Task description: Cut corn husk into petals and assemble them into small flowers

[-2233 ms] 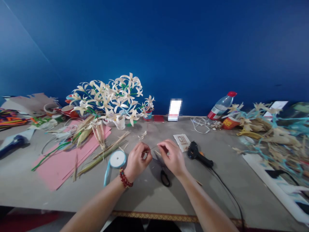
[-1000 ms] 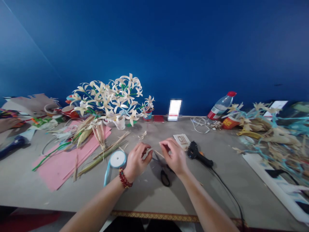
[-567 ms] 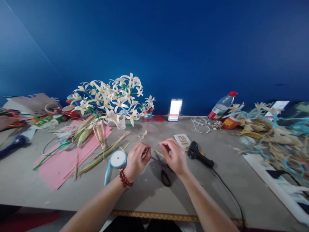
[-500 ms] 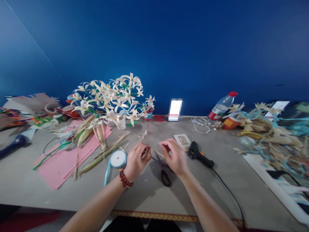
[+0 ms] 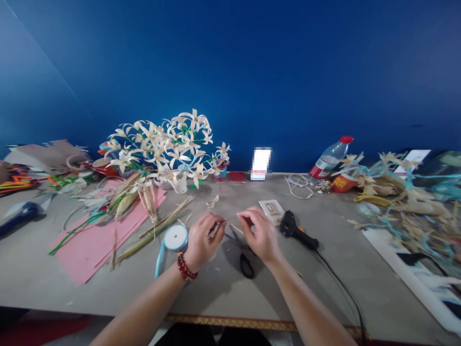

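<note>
My left hand point(image 5: 204, 240), with a red bead bracelet point(image 5: 185, 265) at its wrist, is closed in a pinch. Facing it, my right hand point(image 5: 260, 234) pinches too. A thin pale strand point(image 5: 231, 219) seems to run between the fingertips; its exact kind is too fine to make out. Below the hands lie black-handled scissors point(image 5: 247, 266), partly covered by my right hand. A roll of light blue ribbon point(image 5: 175, 237) rests just left of my left hand. Beyond my right hand are a card with straw-coloured strips point(image 5: 272, 210) and a black glue gun point(image 5: 297, 231).
Pale husk-like flowers point(image 5: 176, 149) stand in cups at the back left. Dried strips point(image 5: 154, 235) lie on and beside pink paper sheets point(image 5: 90, 254). On the right are a tilted bottle point(image 5: 329, 159), a white power strip point(image 5: 406, 276) and the glue gun's cord point(image 5: 342, 283).
Both hands stay almost in place in the same pinch. The strand between the fingertips shows more plainly now. The view has shifted very slightly.
</note>
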Demonstrator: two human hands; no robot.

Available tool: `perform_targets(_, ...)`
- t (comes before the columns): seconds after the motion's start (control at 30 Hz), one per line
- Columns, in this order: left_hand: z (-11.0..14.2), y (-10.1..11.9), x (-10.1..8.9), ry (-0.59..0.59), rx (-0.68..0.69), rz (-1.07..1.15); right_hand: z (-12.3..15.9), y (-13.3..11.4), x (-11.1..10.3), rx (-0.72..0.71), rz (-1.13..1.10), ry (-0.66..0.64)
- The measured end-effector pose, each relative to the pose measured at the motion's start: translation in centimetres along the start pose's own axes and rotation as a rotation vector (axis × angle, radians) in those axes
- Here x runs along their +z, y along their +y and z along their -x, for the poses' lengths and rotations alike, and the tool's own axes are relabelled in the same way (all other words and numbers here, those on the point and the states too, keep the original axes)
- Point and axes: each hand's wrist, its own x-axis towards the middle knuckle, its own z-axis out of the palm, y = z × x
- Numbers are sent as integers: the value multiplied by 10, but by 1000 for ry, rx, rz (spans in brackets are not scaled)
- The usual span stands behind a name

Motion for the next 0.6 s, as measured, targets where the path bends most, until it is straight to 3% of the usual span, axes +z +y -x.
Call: perform_targets(0.6, -1, -7, 5, 6, -63, 31, 0, -2, 1, 2, 18, -14)
